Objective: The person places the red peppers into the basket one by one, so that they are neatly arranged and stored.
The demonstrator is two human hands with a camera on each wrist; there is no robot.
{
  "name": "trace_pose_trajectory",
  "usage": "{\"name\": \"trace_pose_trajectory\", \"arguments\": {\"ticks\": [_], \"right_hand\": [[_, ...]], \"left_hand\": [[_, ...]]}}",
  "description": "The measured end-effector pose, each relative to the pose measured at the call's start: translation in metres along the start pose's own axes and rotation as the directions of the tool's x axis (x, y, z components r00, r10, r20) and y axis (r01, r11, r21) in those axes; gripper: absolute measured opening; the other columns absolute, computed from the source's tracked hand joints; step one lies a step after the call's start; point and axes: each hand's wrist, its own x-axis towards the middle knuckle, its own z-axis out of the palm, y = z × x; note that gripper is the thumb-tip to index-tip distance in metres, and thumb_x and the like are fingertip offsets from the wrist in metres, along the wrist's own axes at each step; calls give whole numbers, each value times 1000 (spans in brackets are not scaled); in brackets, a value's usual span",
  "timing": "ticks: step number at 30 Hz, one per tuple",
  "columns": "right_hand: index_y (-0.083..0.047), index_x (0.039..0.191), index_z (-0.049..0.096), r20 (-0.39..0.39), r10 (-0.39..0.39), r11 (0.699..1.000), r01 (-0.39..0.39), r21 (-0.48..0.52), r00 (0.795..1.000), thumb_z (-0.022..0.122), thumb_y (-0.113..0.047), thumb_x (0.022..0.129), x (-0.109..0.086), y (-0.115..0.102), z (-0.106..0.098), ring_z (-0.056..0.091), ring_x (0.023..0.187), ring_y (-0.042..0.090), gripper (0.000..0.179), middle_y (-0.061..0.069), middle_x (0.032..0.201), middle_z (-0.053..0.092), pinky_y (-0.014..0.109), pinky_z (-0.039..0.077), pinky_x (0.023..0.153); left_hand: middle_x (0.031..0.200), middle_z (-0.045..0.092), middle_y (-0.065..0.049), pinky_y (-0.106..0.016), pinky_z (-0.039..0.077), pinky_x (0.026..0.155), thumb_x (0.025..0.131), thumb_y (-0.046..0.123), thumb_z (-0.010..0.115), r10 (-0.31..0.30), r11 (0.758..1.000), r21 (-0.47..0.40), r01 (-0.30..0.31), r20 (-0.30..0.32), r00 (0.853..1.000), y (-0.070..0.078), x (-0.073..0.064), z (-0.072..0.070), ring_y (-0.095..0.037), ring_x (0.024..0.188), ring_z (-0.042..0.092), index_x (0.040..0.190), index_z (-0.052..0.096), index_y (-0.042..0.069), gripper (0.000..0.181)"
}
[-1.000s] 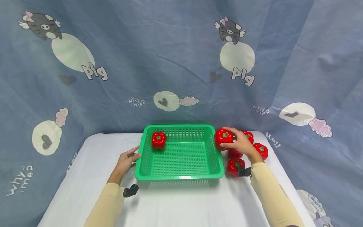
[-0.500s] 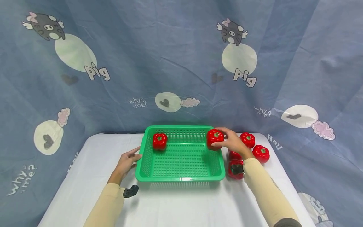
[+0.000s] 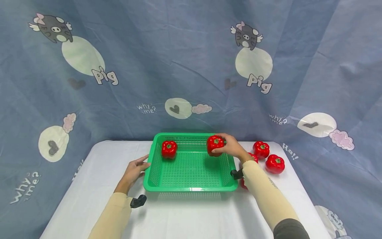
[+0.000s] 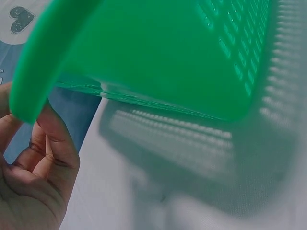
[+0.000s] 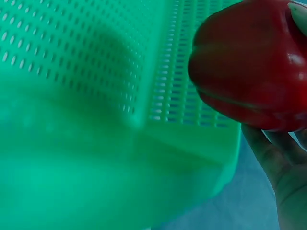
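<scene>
A red bell pepper (image 3: 215, 145) with a green stem is in my right hand (image 3: 230, 146), fingers and thumb around its sides. It hangs over the right part of a green perforated plastic basket (image 3: 191, 189); in the right wrist view the pepper (image 5: 249, 67) shows clear of the mesh, its shadow on the basket wall. Another red bell pepper (image 3: 169, 149) sits inside the basket at the back left. At the basket's left rim, my left hand (image 3: 132, 171) grips the edge; the left wrist view shows the rim (image 4: 36, 91) between its fingers.
To the right of the basket, several red bell peppers lie on the white tablecloth (image 3: 191, 215), including one at the back (image 3: 261, 150) and one farther right (image 3: 275, 164); my right forearm partly covers others. A blue patterned curtain (image 3: 191, 66) rises behind the table.
My right hand has carried the bell pepper leftward from beyond the basket's right rim to over its inside. My left hand has stayed at the left rim.
</scene>
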Motion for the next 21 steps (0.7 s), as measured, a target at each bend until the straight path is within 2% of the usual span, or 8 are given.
{"name": "trace_pose_trajectory", "arguments": {"ticks": [7,12,21], "right_hand": [[1,138,47,38,-31,999,30,25,999,79,-13,77,16,-8,15,53,113,35,70,20,127,54,46,53,88],[1,138,47,47,-50,999,50,14,998,80,-14,77,26,-9,26,55,111,33,71,19,125,56,43,54,86],[-1,138,46,63,12,996,-17,89,998,82,-13,75,39,-14,43,54,114,33,73,17,127,55,44,52,89]], "left_hand": [[119,57,-15,-41,51,92,95,22,62,-3,1000,1,3,-4,1000,2,1,-1,-16,96,59,148,39,13,58],[117,59,-13,-39,52,91,94,23,63,-2,1000,3,2,-3,1000,0,1,-1,-15,94,60,148,40,13,60],[117,59,-13,-42,50,95,95,24,62,15,1000,-8,-15,10,1000,-1,0,-3,-14,96,60,148,39,12,59]]}}
